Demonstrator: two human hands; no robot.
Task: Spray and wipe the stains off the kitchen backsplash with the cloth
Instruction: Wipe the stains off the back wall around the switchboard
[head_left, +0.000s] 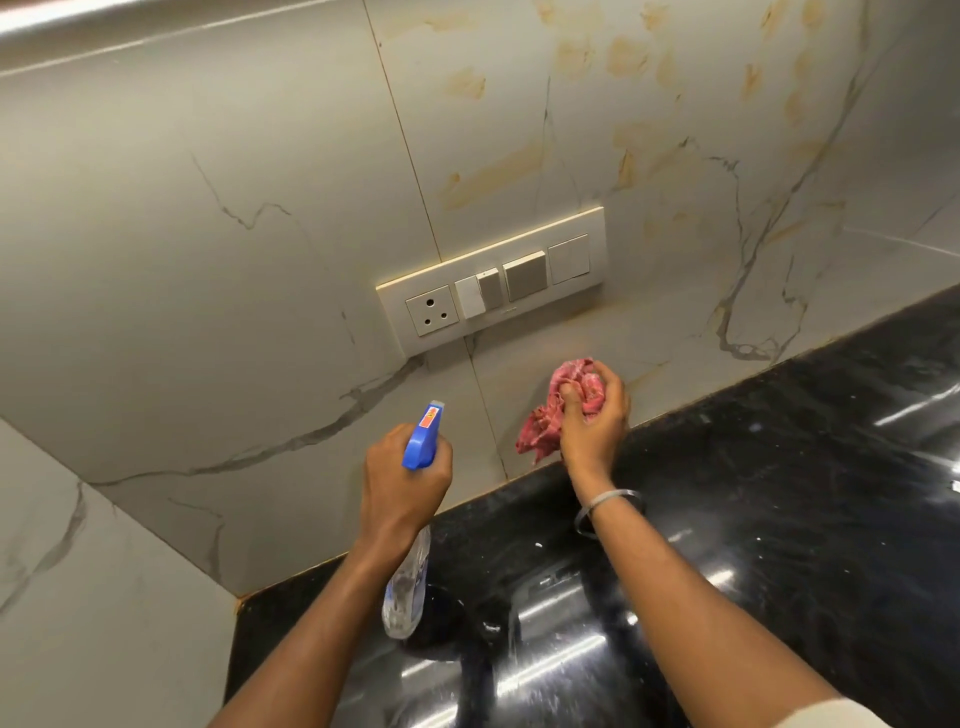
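Your left hand has its grip wrapped round the spray bottle, nozzle aimed at the backsplash, ready to wet it. Your right hand grips the bunched pink cloth low by the tile, just above the black surface. The yellow-brown stains sit higher, above the switch plate.

Two hands: left hand and right hand. One spray bottle. One pink cloth. One bangle. One switch plate, bearing one socket, two narrow switches and two wide ones. One black tabletop. The orange-brown stains on the backsplash are too many and too blurred to count.
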